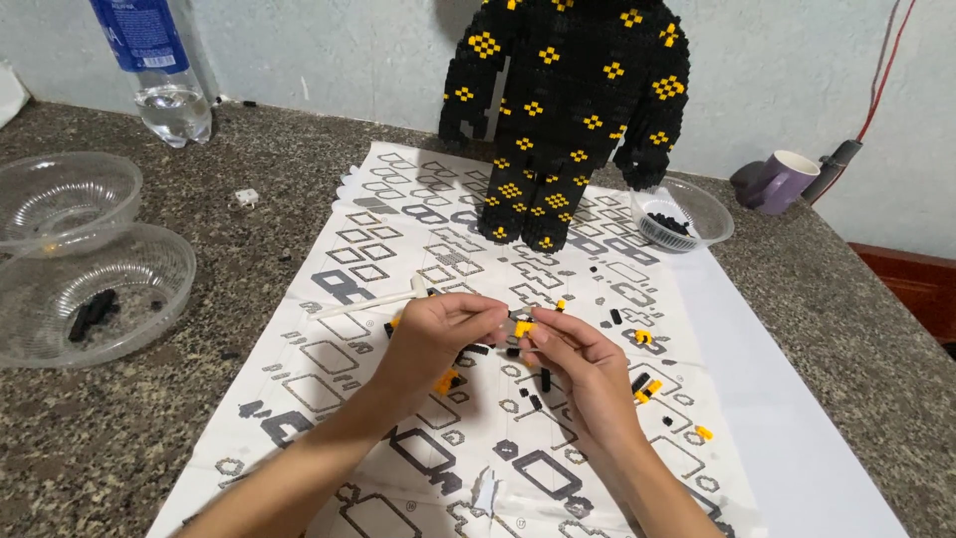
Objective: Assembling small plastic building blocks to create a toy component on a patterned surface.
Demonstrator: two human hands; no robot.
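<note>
head view looks down on both hands meeting over the white printed instruction sheet [418,249] spread on the speckled grey stone desk [149,418]. the left hand [438,334] has its fingers curled in and its fingertips pinched toward the right, closed on something too small to make out. the right hand [583,364] pinches a small yellow plastic brick [524,328] between thumb and forefinger; the brick sits right at the gap where the two hands' fingertips come together, so it lies just to the right of the left hand's fingertips and at the far left tip of the right hand. both hands are about equally near it, touching or nearly so. the brick's long axis cannot be told at this size.

a thin white plastic stick tool [370,304] lies on the sheet just to the far left of the left hand, its length running left to right. loose black and yellow small bricks [645,384] are scattered on the sheet to the right of the right hand. farther off stands a tall black brick-built figure with yellow diamond spots [563,110].
</note>
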